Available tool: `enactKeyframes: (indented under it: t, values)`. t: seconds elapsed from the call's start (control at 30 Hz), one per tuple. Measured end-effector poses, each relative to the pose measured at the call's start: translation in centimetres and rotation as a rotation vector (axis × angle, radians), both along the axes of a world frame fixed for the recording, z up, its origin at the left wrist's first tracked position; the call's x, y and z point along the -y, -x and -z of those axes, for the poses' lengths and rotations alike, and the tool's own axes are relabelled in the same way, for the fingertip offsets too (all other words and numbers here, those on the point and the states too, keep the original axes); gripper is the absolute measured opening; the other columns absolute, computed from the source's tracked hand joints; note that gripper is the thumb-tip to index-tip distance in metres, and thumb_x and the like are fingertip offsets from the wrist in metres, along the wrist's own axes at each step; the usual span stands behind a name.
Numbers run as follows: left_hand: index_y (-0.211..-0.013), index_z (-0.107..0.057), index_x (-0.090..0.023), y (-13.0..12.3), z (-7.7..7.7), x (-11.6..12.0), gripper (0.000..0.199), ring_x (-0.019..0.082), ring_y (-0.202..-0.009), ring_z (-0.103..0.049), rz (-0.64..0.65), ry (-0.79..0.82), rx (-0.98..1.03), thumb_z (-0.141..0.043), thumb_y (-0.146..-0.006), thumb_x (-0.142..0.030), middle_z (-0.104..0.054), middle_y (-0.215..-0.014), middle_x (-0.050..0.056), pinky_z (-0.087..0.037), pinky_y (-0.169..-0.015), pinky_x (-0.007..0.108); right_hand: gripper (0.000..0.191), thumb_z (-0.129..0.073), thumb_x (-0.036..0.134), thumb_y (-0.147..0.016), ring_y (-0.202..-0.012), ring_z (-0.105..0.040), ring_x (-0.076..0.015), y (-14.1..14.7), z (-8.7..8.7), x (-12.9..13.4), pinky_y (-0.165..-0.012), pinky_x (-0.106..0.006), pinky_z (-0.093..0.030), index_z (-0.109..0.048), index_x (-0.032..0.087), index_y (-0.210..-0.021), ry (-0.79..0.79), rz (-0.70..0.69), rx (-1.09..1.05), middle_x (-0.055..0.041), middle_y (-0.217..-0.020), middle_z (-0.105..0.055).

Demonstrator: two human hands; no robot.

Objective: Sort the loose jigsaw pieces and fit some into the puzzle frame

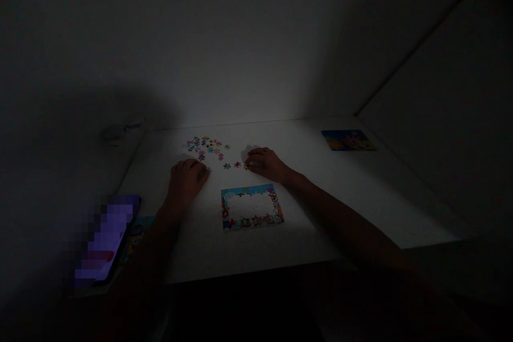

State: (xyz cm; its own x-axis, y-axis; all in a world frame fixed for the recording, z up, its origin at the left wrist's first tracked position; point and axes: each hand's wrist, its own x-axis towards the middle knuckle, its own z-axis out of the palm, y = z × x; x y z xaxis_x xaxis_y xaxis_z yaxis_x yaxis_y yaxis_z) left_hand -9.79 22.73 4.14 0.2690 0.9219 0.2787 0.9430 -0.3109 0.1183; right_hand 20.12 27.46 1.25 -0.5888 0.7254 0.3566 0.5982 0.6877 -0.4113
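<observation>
1. The white table fills the middle of the frame, dimly lit, with a pale wall above it.
2. At lower left lies a phone-like device, its lit screen pixelated; beside it, a colourful card is partly hidden by the left forearm.
3. Just below centre lies the puzzle border, a joined rectangle with a bare middle. It looks light, thin and flat, likely to part at its joints if lifted by one corner; better to steady it with flat fingers along an edge.
4. A dark-blue picture card lies at the right of the frame, well apart from both hands.
5. The left hand, left of centre, is half curled, thumb and fingers near a small pale spot; I cannot tell whether it pinches anything.
6. The right hand, right of centre, has bent fingers, its tips at an end piece; whether they grip it or only touch is unclear.
7. Loose puzzle pieces cluster above the left hand, with two more between the hands. Probably stiff, nearly weightless card; pinch opposite edges, sparing the thin knobs.
</observation>
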Motion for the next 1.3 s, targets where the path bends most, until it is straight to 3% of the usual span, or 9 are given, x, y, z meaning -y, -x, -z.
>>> enactKeyframes:
  t: [0.17, 0.27, 0.47, 0.57, 0.67, 0.73, 0.83, 1.07, 1.3]
  values:
    - [-0.099, -0.069, -0.021, 0.0, 0.1, -0.1, 0.021, 0.030, -0.104, -0.057, -0.037, -0.005, -0.015, -0.053, -0.093, -0.033, -0.065, -0.109, 0.010, -0.044, -0.091, 0.046, 0.016, -0.063, 0.033, -0.088, -0.115, -0.059, -0.0246, -0.1, 0.3, -0.3, -0.097, -0.041, -0.042, -0.071, 0.022, -0.097, 0.041, 0.000, -0.021, -0.0083, -0.120, -0.066]
    - [-0.108, -0.067, -0.020, -0.5, 0.2, 0.2, 0.025, 0.030, -0.106, -0.057, 0.011, -0.022, 0.024, -0.052, -0.093, -0.032, -0.064, -0.112, 0.012, -0.045, -0.093, 0.047, 0.016, -0.063, 0.034, -0.088, -0.117, -0.059, -0.0248, -0.1, 0.4, -0.4, -0.098, -0.043, -0.043, -0.071, 0.023, -0.096, 0.052, 0.006, -0.036, -0.0085, -0.120, -0.066]
    - [-0.120, -0.062, -0.024, -2.7, 0.0, 2.3, 0.029, 0.024, -0.117, -0.054, 0.475, 0.138, 0.171, -0.049, -0.097, -0.036, -0.061, -0.122, 0.008, -0.043, -0.102, 0.042, 0.020, -0.052, 0.032, -0.094, -0.109, -0.063, -0.0219, -0.3, 0.4, -0.5, -0.096, -0.040, -0.047, -0.070, 0.024, -0.099, 0.053, 0.009, -0.112, -0.0064, -0.112, -0.070]
    - [-0.134, -0.053, -0.027, -3.7, -0.2, 3.6, 0.052, 0.027, -0.123, -0.049, 0.570, 0.240, 0.166, -0.060, -0.090, -0.052, -0.056, -0.134, 0.008, -0.042, -0.105, 0.045, 0.020, -0.055, 0.033, -0.092, -0.112, -0.062, -0.0229, -0.3, 0.4, -0.4, -0.097, -0.042, -0.046, -0.070, 0.024, -0.102, 0.049, 0.009, -0.102, -0.0071, -0.116, -0.069]
    - [-0.144, -0.042, -0.024, -4.2, -0.3, 4.4, 0.084, 0.032, -0.130, -0.044, 0.605, 0.288, 0.128, -0.064, -0.077, -0.070, -0.048, -0.144, 0.012, -0.036, -0.110, 0.050, 0.021, -0.057, 0.033, -0.091, -0.114, -0.061, -0.0241, -0.2, 0.3, -0.2, -0.097, -0.044, -0.046, -0.069, 0.024, -0.106, 0.040, 0.013, -0.080, -0.0085, -0.119, -0.068]
    - [-0.147, -0.038, -0.021, -4.4, -0.3, 4.6, 0.092, 0.034, -0.137, -0.037, 0.636, 0.301, 0.093, -0.061, -0.076, -0.075, -0.041, -0.150, 0.015, -0.029, -0.115, 0.053, 0.021, -0.056, 0.032, -0.091, -0.113, -0.062, -0.0249, -0.1, 0.3, 0.0, -0.096, -0.045, -0.047, -0.069, 0.024, -0.105, 0.023, 0.022, -0.073, -0.0093, -0.118, -0.068]
    - [-0.150, -0.032, -0.017, -4.4, -0.4, 4.8, 0.096, 0.034, -0.145, -0.027, 0.670, 0.338, 0.068, -0.058, -0.078, -0.075, -0.031, -0.156, 0.019, -0.020, -0.119, 0.054, 0.021, -0.055, 0.032, -0.092, -0.111, -0.063, -0.0259, 0.0, 0.4, 0.1, -0.095, -0.046, -0.048, -0.069, 0.024, -0.105, -0.011, 0.035, -0.055, -0.0096, -0.117, -0.069]
    - [-0.155, -0.015, -0.017, -4.2, 0.5, 5.0, 0.102, 0.029, -0.149, -0.018, 0.647, 0.392, 0.129, -0.053, -0.081, -0.076, -0.020, -0.160, 0.014, -0.016, -0.122, 0.048, 0.023, -0.054, 0.036, -0.093, -0.110, -0.063, -0.0263, -0.2, 1.0, 0.0, -0.095, -0.047, -0.049, -0.068, 0.025, -0.106, -0.035, 0.062, -0.054, -0.0098, -0.118, -0.068]
    - [-0.155, -0.014, -0.014, -3.4, 0.7, 5.0, 0.101, 0.030, -0.150, -0.013, 0.638, 0.415, 0.136, -0.045, -0.083, -0.078, -0.015, -0.162, 0.014, -0.005, -0.122, 0.050, 0.025, -0.050, 0.038, -0.096, -0.111, -0.062, -0.0256, 0.0, 0.6, 0.1, -0.094, -0.046, -0.049, -0.069, 0.025, -0.104, -0.016, 0.077, -0.020, -0.0100, -0.120, -0.067]
